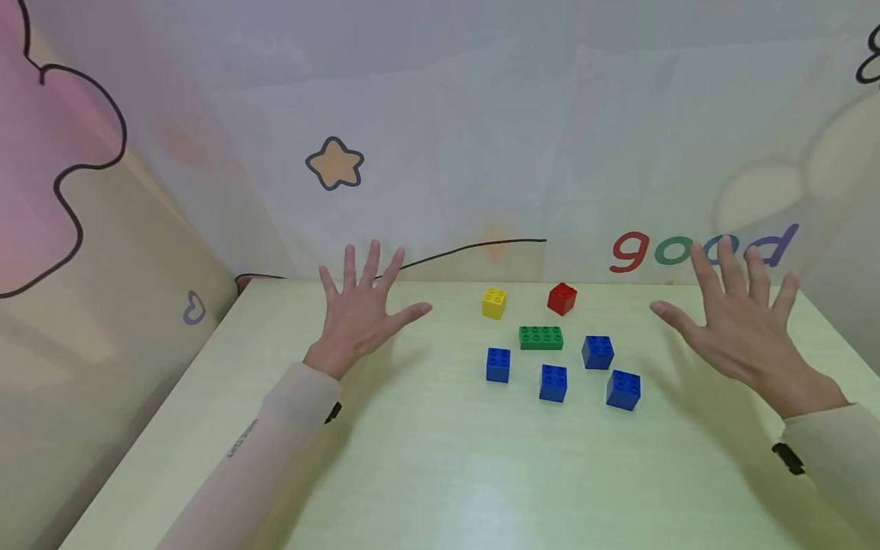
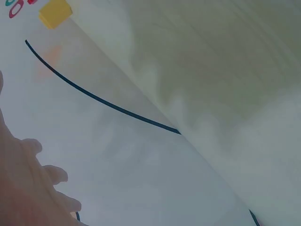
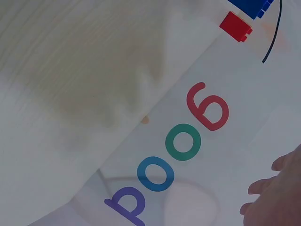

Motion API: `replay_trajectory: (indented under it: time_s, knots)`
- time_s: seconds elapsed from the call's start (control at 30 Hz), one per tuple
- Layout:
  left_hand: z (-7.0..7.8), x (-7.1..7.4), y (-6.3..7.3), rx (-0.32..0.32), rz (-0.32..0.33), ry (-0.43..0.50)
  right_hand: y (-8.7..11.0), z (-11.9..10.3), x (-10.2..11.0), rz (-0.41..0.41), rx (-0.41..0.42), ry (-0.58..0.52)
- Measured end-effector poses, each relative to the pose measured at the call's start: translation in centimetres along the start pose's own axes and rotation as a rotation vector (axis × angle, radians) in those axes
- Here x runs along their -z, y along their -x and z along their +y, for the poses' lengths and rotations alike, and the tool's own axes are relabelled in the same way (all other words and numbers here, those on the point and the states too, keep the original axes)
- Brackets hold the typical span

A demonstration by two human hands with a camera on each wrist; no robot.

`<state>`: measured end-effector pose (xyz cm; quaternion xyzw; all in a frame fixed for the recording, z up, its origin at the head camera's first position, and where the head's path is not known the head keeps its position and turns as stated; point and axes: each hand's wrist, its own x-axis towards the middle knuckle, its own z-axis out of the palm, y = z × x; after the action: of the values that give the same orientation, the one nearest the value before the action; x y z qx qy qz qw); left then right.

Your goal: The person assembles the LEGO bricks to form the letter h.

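Note:
Both hands are raised over the table with fingers spread, holding nothing. My left hand (image 1: pixel 357 313) is left of the toy building bricks, its thumb toward them. On the other side, my right hand (image 1: pixel 745 328) is nearest a blue brick (image 1: pixel 623 390). More blue bricks stand at the front of the group: one (image 1: pixel 498 365), another (image 1: pixel 553 383) and a third (image 1: pixel 597 352). Behind them lies a longer green brick (image 1: pixel 541 338). A yellow brick (image 1: pixel 493 303) and a red brick (image 1: pixel 562 299) stand farthest back. Fingers show at the edges of both wrist views.
The pale table (image 1: pixel 426 458) meets a printed cloth backdrop (image 1: pixel 447 153) along its far edge. A star (image 1: pixel 334 163) and the coloured word "good" are printed on that backdrop. Another cloth panel (image 1: pixel 137 305) borders the left side.

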<state>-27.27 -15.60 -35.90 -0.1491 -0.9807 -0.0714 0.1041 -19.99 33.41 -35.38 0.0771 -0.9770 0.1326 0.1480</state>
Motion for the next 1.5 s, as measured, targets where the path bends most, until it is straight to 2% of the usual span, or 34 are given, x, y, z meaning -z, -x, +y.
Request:
replay_trajectory:
  time_s: [0.17,0.3,0.6,0.8,1.0,1.17,1.27,1.4,1.5]
  knots:
    - [0.4,0.3,0.0,0.000,0.005,-0.015,-0.2,-0.4,0.2,0.016,0.014,-0.022]
    - [0.8,0.3,0.2,-0.003,0.035,0.012,-0.1,-0.6,0.1,0.023,0.021,-0.064]
    - [1.8,0.4,0.4,-0.033,0.083,0.142,-0.1,-1.4,0.3,0.038,0.026,-0.280]
    - [2.7,0.8,0.6,-0.047,0.093,0.280,0.0,-1.8,1.1,0.016,0.000,-0.493]
    - [2.9,0.9,0.4,-0.082,0.107,0.422,0.2,-1.7,1.8,0.010,-0.032,-0.665]
    - [2.9,0.8,0.3,-0.109,0.107,0.573,0.1,-2.2,2.2,0.001,-0.067,-0.757]
    - [3.0,0.7,0.2,-0.135,0.133,0.677,0.0,-2.5,2.2,0.003,-0.064,-0.795]
    - [3.3,0.6,0.0,-0.170,0.159,0.800,-0.2,-2.9,2.0,0.017,-0.039,-0.853]
    - [3.7,0.5,-0.2,-0.177,0.154,0.854,-0.4,-3.2,1.9,0.038,0.000,-0.892]
